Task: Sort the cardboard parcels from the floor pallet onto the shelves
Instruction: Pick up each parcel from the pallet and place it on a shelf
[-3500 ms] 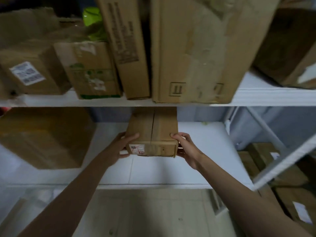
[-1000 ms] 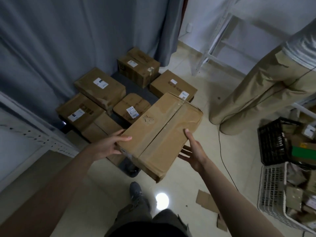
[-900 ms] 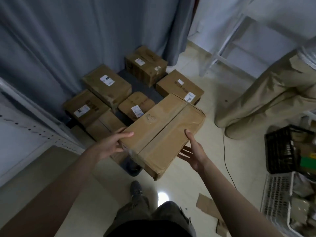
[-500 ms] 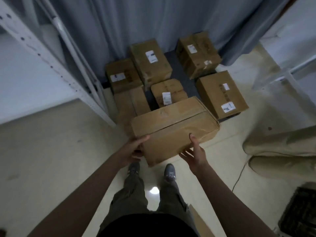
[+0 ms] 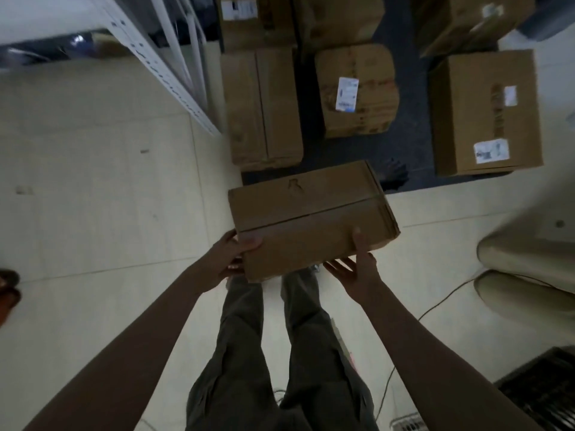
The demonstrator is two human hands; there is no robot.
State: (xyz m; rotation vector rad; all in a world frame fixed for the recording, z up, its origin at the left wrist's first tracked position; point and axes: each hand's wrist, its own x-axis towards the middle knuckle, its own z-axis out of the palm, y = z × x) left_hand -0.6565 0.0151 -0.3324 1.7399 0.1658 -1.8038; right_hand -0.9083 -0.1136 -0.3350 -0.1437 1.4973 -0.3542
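Head view cuts off the far parcels at the top edge, and the labels blur. Left hand (image 5: 228, 259) and right hand (image 5: 357, 269) clasp the plain brown cardboard parcel (image 5: 311, 219), thumbs on top, above the tiled floor (image 5: 109, 197) near the dark pallet (image 5: 410, 144).
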